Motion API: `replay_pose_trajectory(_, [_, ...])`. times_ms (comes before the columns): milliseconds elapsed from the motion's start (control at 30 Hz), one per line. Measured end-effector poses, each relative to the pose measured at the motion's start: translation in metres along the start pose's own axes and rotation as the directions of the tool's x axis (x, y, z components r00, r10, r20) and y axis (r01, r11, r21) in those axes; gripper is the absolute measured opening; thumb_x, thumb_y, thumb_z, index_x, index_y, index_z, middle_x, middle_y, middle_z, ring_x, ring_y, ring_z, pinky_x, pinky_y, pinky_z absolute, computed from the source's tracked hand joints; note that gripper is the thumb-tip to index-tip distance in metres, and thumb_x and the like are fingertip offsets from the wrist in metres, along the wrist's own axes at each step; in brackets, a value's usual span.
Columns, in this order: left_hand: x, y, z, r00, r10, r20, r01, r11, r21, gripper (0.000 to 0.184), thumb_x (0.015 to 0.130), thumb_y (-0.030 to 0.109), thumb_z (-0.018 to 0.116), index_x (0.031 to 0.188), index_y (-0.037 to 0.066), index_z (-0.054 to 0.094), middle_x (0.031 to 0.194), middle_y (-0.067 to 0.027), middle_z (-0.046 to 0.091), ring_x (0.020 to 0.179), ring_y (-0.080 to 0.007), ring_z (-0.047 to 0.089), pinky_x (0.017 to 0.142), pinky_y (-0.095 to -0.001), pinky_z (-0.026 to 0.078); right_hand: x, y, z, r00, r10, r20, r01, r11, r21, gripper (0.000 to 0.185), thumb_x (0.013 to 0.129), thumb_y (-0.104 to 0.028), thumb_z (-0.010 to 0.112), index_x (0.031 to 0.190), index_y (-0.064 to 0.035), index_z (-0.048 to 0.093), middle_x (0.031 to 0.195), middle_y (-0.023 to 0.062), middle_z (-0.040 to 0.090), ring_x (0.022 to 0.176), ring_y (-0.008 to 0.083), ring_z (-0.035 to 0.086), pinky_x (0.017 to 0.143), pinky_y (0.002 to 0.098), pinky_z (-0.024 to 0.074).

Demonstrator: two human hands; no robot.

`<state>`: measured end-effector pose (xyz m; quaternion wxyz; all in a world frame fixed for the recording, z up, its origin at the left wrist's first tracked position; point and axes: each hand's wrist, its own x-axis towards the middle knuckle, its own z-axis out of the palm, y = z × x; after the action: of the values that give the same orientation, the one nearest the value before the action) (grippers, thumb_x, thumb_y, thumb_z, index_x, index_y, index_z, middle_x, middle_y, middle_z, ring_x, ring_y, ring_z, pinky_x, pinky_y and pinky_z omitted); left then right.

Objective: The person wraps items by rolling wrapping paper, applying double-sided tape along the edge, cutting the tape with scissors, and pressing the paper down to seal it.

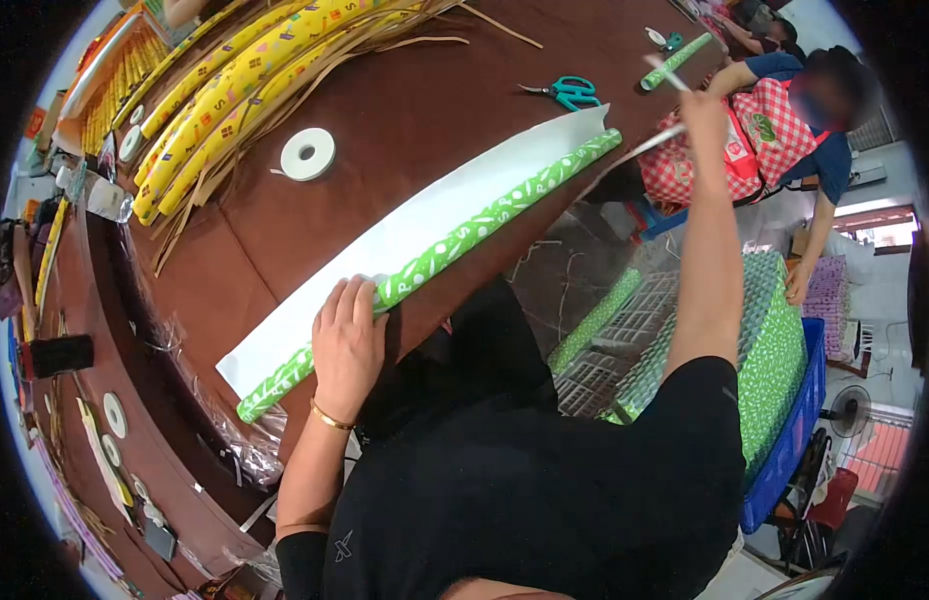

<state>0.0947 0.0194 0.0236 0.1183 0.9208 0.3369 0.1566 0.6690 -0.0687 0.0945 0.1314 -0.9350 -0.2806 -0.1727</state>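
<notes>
A sheet of green patterned wrapping paper with a white back is partly rolled up on the brown table. My left hand (350, 335) is closed over the green wrapping paper roll (455, 243) near its lower end, fingers resting on the white side (405, 225). My right hand (703, 115) is raised beyond the table edge at upper right, fingers wrapped round a narrow white strip (669, 73). Another pale strip (657, 143) extends below that hand; whether both are one piece, I cannot tell. Teal-handled scissors (575, 93) and a white tape roll (307, 155) lie beyond the sheet.
Yellow patterned rolls (255, 80) and brown strips are piled at upper left. A person in a red checked apron (785, 125) sits at right, by another green roll (677, 62). Many green rolls (770, 370) stand in a blue crate (785, 440) to my right.
</notes>
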Motion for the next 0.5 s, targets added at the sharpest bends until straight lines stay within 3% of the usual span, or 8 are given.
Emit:
replay_pose_trajectory(67, [0.001, 0.002, -0.003, 1.0, -0.003, -0.007, 0.003, 1.0, -0.016, 0.046, 0.081, 0.007, 0.071, 0.124, 0.001, 0.056, 0.129, -0.0157, 0.061, 0.124, -0.0346, 0.054, 0.101, -0.0446, 0.045, 0.008, 0.024, -0.022, 0.969, 0.24, 0.05, -0.234, 0.966, -0.112, 0.049, 0.089, -0.044, 0.052, 0.111, -0.0037, 0.071, 0.115, 0.0235, 0.068, 0.108, 0.0431, 0.065, 0.096, 0.052, 0.0493])
replay_pose_trajectory(100, [0.001, 0.001, -0.002, 1.0, -0.005, -0.006, 0.005, 1.0, -0.018, 0.046, 0.081, 0.007, 0.071, 0.124, 0.001, 0.056, 0.129, -0.0157, 0.061, 0.124, -0.0346, 0.054, 0.101, -0.0446, 0.045, 0.009, 0.035, -0.02, 0.97, 0.238, 0.05, -0.231, 0.966, -0.114, 0.049, 0.089, -0.044, 0.052, 0.111, -0.0037, 0.071, 0.115, 0.0235, 0.068, 0.108, 0.0431, 0.065, 0.096, 0.052, 0.0493])
replay_pose_trajectory(167, [0.002, -0.001, 0.0, 1.0, -0.007, 0.024, 0.007, 1.0, -0.021, 0.047, 0.081, 0.007, 0.071, 0.125, 0.001, 0.056, 0.129, -0.0157, 0.061, 0.124, -0.0344, 0.054, 0.101, -0.0442, 0.045, 0.001, 0.057, 0.001, 0.891, 0.328, 0.313, -0.156, 0.871, -0.466, 0.055, 0.089, -0.047, 0.053, 0.124, -0.0062, 0.066, 0.127, 0.0229, 0.063, 0.119, 0.0417, 0.059, 0.104, 0.0509, 0.0428])
replay_pose_trajectory(200, [0.003, -0.001, 0.0, 1.0, -0.007, 0.024, 0.007, 1.0, -0.022, 0.047, 0.081, 0.007, 0.071, 0.125, 0.001, 0.056, 0.129, -0.0157, 0.061, 0.124, -0.0344, 0.054, 0.101, -0.0442, 0.045, -0.005, 0.06, 0.012, 0.891, 0.328, 0.313, -0.157, 0.87, -0.467, 0.055, 0.089, -0.047, 0.053, 0.124, -0.0062, 0.066, 0.127, 0.0229, 0.063, 0.119, 0.0417, 0.059, 0.104, 0.0509, 0.0428])
replay_pose_trajectory(300, [0.009, -0.003, -0.002, 0.998, 0.062, -0.012, -0.062, 0.998, 0.025, 0.041, 0.083, 0.01, 0.068, 0.121, 0.002, 0.055, 0.122, -0.0139, 0.062, 0.114, -0.0328, 0.058, 0.092, -0.0436, 0.047, -0.031, 0.051, 0.055, 0.856, 0.128, 0.501, -0.098, 0.992, -0.085, 0.065, 0.087, -0.054, 0.058, 0.129, -0.0045, 0.063, 0.131, 0.0235, 0.061, 0.125, 0.0406, 0.055, 0.107, 0.0478, 0.0405])
replay_pose_trajectory(333, [0.012, -0.003, -0.005, 0.997, 0.022, 0.072, -0.023, 1.0, 0.017, 0.039, 0.083, 0.011, 0.068, 0.119, 0.002, 0.055, 0.114, -0.0137, 0.063, 0.106, -0.0322, 0.06, 0.088, -0.0431, 0.047, -0.045, 0.039, 0.061, 0.88, -0.028, 0.474, -0.054, 0.986, 0.16, 0.065, 0.086, -0.054, 0.06, 0.125, -0.0018, 0.064, 0.129, 0.0238, 0.062, 0.122, 0.0399, 0.057, 0.102, 0.0459, 0.0444])
replay_pose_trajectory(367, [0.016, -0.002, -0.009, 0.988, -0.02, 0.154, 0.018, 1.0, 0.012, 0.038, 0.083, 0.011, 0.067, 0.117, 0.002, 0.055, 0.107, -0.0135, 0.064, 0.098, -0.0315, 0.061, 0.085, -0.0425, 0.048, -0.059, 0.027, 0.066, 0.918, -0.058, 0.393, -0.02, 0.981, 0.192, 0.062, 0.087, -0.051, 0.061, 0.122, -0.0011, 0.065, 0.126, 0.0234, 0.063, 0.119, 0.0395, 0.059, 0.1, 0.0455, 0.0459])
replay_pose_trajectory(500, [0.026, 0.004, -0.023, 0.994, 0.074, 0.086, -0.081, 0.993, 0.084, 0.035, 0.082, 0.008, 0.066, 0.114, 0.003, 0.055, 0.092, -0.012, 0.061, 0.086, -0.0303, 0.06, 0.077, -0.041, 0.048, -0.099, -0.024, 0.082, 0.963, -0.192, 0.189, 0.099, 0.905, 0.414, 0.047, 0.087, -0.035, 0.066, 0.12, -0.0018, 0.064, 0.117, 0.0235, 0.064, 0.112, 0.0381, 0.06, 0.097, 0.0467, 0.0466])
